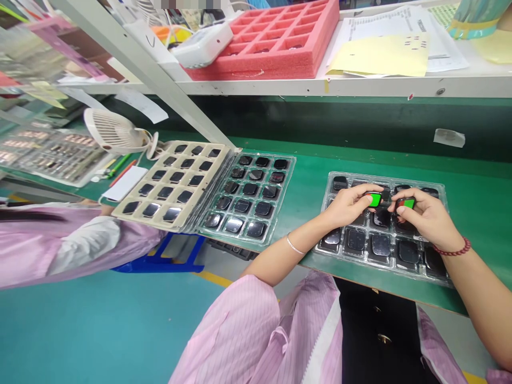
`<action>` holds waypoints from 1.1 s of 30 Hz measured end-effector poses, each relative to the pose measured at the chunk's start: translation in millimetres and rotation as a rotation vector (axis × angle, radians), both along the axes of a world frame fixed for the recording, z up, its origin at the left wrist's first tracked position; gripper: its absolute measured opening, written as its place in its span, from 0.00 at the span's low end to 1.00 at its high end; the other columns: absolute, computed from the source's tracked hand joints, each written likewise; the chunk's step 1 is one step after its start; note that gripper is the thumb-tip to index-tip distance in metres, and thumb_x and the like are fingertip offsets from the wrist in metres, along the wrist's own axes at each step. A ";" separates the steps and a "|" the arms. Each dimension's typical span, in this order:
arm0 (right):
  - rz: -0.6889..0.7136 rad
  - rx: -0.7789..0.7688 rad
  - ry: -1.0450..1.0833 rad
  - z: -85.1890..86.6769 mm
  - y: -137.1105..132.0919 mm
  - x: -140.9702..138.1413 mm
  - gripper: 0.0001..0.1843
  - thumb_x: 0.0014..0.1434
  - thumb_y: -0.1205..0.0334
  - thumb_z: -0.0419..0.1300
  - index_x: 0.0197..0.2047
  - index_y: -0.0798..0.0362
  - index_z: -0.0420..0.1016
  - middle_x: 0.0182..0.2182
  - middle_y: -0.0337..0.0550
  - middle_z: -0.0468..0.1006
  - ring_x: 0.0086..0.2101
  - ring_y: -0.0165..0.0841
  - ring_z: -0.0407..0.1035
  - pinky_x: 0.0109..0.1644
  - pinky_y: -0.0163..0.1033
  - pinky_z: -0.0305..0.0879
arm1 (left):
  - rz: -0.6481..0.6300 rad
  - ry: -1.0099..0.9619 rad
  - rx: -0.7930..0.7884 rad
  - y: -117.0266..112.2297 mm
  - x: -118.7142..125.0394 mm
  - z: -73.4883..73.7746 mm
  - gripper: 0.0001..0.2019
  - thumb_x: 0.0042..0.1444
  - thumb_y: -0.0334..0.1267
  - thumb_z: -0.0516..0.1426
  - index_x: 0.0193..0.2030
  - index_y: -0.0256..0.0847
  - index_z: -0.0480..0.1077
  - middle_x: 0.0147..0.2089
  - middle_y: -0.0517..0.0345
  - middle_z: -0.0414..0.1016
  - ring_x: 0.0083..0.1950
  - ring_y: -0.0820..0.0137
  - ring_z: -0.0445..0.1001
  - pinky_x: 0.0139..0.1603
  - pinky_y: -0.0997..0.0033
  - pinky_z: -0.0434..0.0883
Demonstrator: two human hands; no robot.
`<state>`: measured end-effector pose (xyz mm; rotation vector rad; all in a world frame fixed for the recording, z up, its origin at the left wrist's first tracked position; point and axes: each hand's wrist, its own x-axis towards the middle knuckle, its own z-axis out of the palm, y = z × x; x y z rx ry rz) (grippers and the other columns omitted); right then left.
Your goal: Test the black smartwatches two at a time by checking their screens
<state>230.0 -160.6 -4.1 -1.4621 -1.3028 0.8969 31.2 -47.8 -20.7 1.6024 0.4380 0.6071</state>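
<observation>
So the head cam is looking down at a green bench point(360, 154), and both hands are busy over a clear plastic tray point(443, 200) near the bench's front edge, toward the right end. The left hand point(348, 205) is pinching a small dark piece with a green patch point(375, 200), and the right hand point(428, 216) is pinching one showing red and green point(407, 203). The hands are right beside each other, though I can't tell if the fingertips touch. There's a silver bangle point(295, 245) on the left wrist and red beads point(452, 248) on the right.

The tray is packed with dark glassy pieces point(380, 245). Farther left along the bench, a second clear tray point(290, 181) sits tight against a beige foam tray point(172, 181), both loaded with more of them. Behind those is a white fan point(114, 130). Up on the shelf point(320, 88) are a pink foam tray point(260, 42) and papers point(380, 53). A co-worker's pink sleeve point(60, 250) comes in at the far left.
</observation>
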 end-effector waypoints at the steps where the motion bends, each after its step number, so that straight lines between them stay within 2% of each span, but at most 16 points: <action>1: 0.005 0.003 -0.002 0.2 0.0 0.4 0.08 0.61 0.55 0.66 0.43 0.45 0.78 0.32 0.42 0.81 0.27 0.36 0.74 0.30 0.41 0.75 | 0.001 -0.007 0.010 -0.1 -0.2 0.7 0.18 0.66 0.42 0.53 0.58 0.40 0.74 0.58 0.47 0.78 0.45 0.67 0.81 0.46 0.67 0.79; 7: 0.006 -0.029 0.018 2.0 -1.1 2.2 0.07 0.63 0.53 0.65 0.39 0.47 0.79 0.30 0.42 0.81 0.28 0.35 0.73 0.29 0.38 0.74 | 0.010 -0.009 0.025 -1.0 -1.2 2.0 0.18 0.66 0.45 0.53 0.53 0.37 0.76 0.49 0.48 0.81 0.42 0.68 0.80 0.46 0.66 0.79; 10: 0.014 -0.023 0.048 2.0 -1.6 2.9 0.06 0.63 0.55 0.64 0.39 0.47 0.79 0.29 0.42 0.81 0.28 0.35 0.73 0.28 0.38 0.74 | 0.008 -0.029 -0.011 -1.2 0.1 -0.4 0.17 0.64 0.45 0.56 0.52 0.38 0.77 0.50 0.49 0.80 0.43 0.68 0.79 0.46 0.65 0.79; 13: 0.052 0.008 0.114 1.7 -1.0 2.3 0.08 0.64 0.58 0.62 0.46 0.46 0.79 0.37 0.43 0.83 0.29 0.35 0.75 0.32 0.40 0.76 | 0.024 -0.022 -0.003 -1.1 1.3 -2.3 0.17 0.60 0.40 0.59 0.55 0.40 0.75 0.55 0.49 0.78 0.44 0.67 0.79 0.49 0.64 0.78; 16: 0.039 0.005 0.125 1.6 0.9 0.2 0.15 0.61 0.63 0.64 0.52 0.45 0.77 0.46 0.44 0.84 0.34 0.37 0.78 0.37 0.43 0.79 | 0.043 0.030 0.041 -0.9 1.2 -2.6 0.21 0.58 0.35 0.60 0.58 0.42 0.73 0.53 0.51 0.79 0.43 0.67 0.79 0.49 0.63 0.78; 21: 0.034 0.022 0.097 -2.1 2.6 0.5 0.20 0.60 0.65 0.65 0.55 0.44 0.76 0.48 0.43 0.83 0.36 0.38 0.80 0.41 0.45 0.81 | 0.072 0.083 0.100 -0.3 1.4 -2.5 0.22 0.55 0.33 0.60 0.58 0.42 0.72 0.50 0.53 0.79 0.37 0.71 0.76 0.42 0.69 0.76; 26: 0.029 0.029 0.029 -7.4 2.1 2.8 0.20 0.62 0.63 0.63 0.57 0.43 0.76 0.47 0.43 0.84 0.36 0.39 0.81 0.44 0.47 0.82 | 0.112 0.055 0.101 -0.3 2.8 -1.4 0.16 0.56 0.32 0.57 0.52 0.38 0.74 0.47 0.52 0.79 0.37 0.72 0.75 0.40 0.73 0.73; 31: 0.082 0.068 0.069 -8.1 2.3 0.6 0.23 0.60 0.64 0.66 0.59 0.41 0.75 0.52 0.43 0.83 0.44 0.43 0.81 0.47 0.49 0.82 | 0.121 0.114 0.133 -1.1 1.8 2.9 0.22 0.52 0.29 0.57 0.55 0.39 0.72 0.47 0.55 0.78 0.27 0.80 0.65 0.30 0.77 0.66; 33: 0.071 0.062 0.052 -8.6 2.5 1.1 0.22 0.62 0.64 0.65 0.58 0.41 0.75 0.51 0.43 0.83 0.42 0.42 0.81 0.46 0.49 0.82 | 0.115 0.118 0.137 -1.4 1.5 4.0 0.22 0.51 0.29 0.57 0.55 0.38 0.72 0.48 0.55 0.78 0.27 0.81 0.63 0.29 0.77 0.64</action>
